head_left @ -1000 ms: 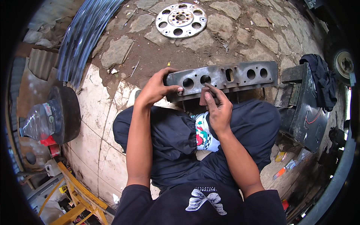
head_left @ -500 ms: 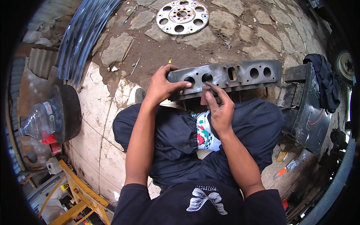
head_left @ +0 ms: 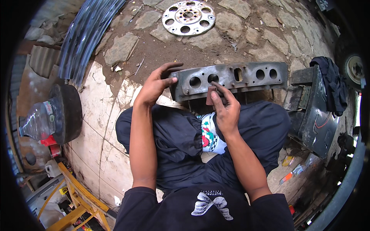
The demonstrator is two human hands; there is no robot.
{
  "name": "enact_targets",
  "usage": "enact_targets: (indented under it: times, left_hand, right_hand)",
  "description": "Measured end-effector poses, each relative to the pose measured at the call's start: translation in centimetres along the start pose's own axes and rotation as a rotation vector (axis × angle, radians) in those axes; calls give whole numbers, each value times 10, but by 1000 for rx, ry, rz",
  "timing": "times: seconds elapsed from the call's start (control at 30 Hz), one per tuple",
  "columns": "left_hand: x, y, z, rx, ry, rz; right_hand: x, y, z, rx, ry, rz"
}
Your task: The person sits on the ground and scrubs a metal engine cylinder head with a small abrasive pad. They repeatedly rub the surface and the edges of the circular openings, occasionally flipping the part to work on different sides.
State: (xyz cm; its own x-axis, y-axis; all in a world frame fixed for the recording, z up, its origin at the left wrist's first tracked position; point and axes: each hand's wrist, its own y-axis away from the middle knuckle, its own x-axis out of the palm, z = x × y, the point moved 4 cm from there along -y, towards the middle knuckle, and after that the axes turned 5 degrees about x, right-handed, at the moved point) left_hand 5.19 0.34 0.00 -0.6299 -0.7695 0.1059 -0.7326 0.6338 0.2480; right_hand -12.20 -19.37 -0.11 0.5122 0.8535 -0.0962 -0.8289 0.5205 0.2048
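Note:
A long grey metal engine part (head_left: 246, 76) with several round holes lies across my knees, over the stone ground. My left hand (head_left: 156, 85) grips its left end, thumb on the top face and fingers curled over the far edge. My right hand (head_left: 225, 109) presses a small brown abrasive piece (head_left: 211, 94) against the part's near edge, just below two of the round holes. My legs in dark blue trousers (head_left: 177, 142) are folded under the part.
A round perforated metal disc (head_left: 188, 17) lies on the stones ahead. A dark metal box (head_left: 314, 111) with a black cloth (head_left: 331, 84) stands at right. At left are a black round block (head_left: 67, 111), a clear plastic bottle (head_left: 36, 121) and a yellow frame (head_left: 77, 196).
My right hand has shifted slightly along the part's near edge with the brown piece. My left hand keeps its grip on the left end.

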Motion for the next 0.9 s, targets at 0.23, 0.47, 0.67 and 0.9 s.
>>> enact_targets:
  times: [0.23,0.47,0.67,0.9]
  left_hand:
    - [21,52,-11,358,-490,-669]
    - [116,132,27,223,-127,-477]
    - [128,118,43,208,334,-538]
    - [79,111,31,283,-204,-580]
  right_hand:
    - [1,10,15,-287,83,-67]
    - [21,44,23,-557,280,-41]
    - [29,62,27,-737,441,10]
    - [9,56,41,-654,120,113]
